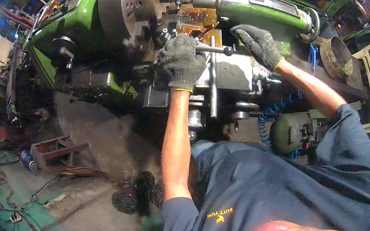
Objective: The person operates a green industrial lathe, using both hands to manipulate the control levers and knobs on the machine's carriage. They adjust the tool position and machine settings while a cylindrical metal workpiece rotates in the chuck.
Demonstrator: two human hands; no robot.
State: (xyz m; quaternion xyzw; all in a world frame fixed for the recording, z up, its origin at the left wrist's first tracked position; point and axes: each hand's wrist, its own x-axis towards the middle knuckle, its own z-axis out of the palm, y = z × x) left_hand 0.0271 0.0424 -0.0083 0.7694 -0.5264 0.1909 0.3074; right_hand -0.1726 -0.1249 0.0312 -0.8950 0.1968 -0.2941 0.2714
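Observation:
My left hand (182, 63), in a dark grey knit glove, is closed over the tool post of a green lathe, round the inner end of a lever (214, 49). The lever's black ball knob sticks out to the right. My right hand (258, 45), gloved alike, hovers beside the tailstock (257, 7), its fingers bent together; whether they hold anything is hidden. Between the hands a bright metal bar (212, 79) lies across the slide. Beyond my left hand is the big chuck (122, 9), with a small metal part (178, 0) between its jaws and the tailstock.
Metal chips (193, 16) lie on the orange-brown tray behind the tool post. A tailstock handwheel (313, 24) and a round metal ring (336, 57) stand at right. A blue coiled hose (264, 124) hangs by a green tank (287, 133). Cables (28, 225) cross the green floor at lower left.

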